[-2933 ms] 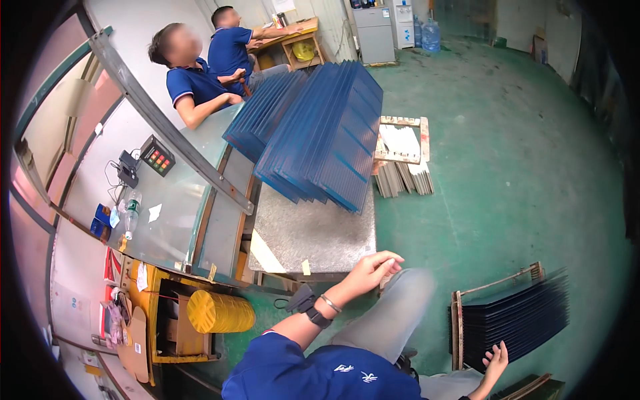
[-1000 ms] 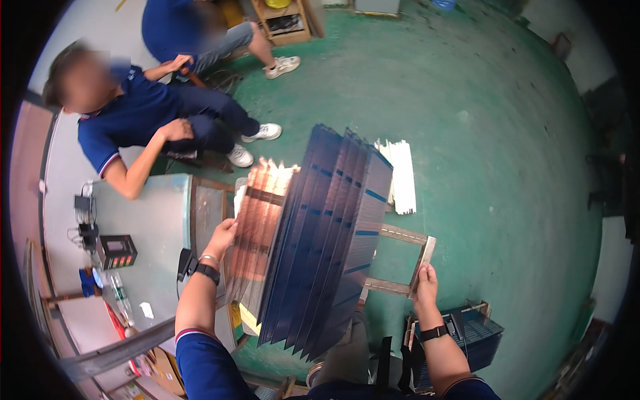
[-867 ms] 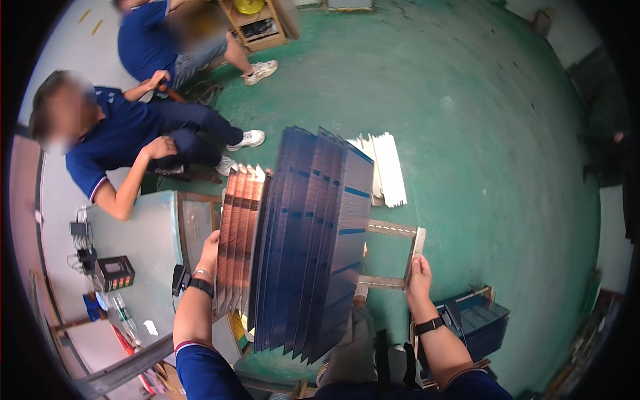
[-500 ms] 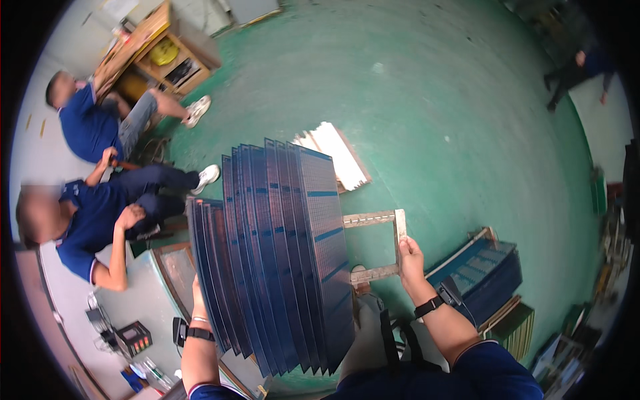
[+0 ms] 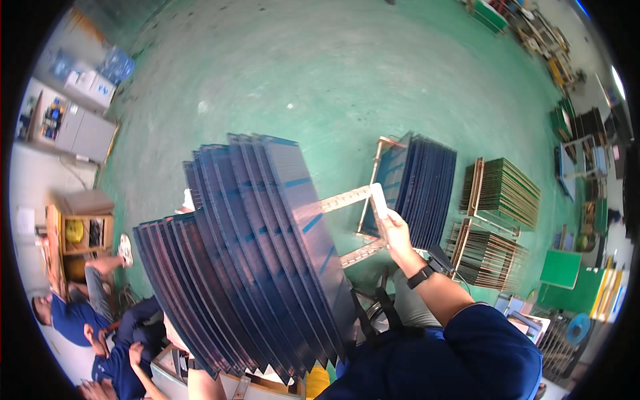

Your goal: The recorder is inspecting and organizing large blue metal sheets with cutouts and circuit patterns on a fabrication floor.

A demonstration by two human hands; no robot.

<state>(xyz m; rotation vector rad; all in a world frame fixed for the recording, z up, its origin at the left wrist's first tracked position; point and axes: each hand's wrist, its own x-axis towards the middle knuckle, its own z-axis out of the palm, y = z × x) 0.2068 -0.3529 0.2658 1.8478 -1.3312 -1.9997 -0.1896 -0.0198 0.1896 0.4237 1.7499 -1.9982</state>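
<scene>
Green floor spreads around the person. The right hand is closed around the end bar of a pale slotted rack, fingers wrapped over it. At the opposite end only part of the left hand shows beside the load; its fingers are hidden, so I cannot tell how it grips. Between them, the rack bears a row of thin dark-blue panels, standing on edge and fanned slightly apart, in front of the body. Judging by this pose, the step in hand is carrying the loaded rack; moving it further would call for both ends kept level, so the panels do not slide. Just beyond the right hand stands another rack of blue panels, with two more loaded racks further right.
</scene>
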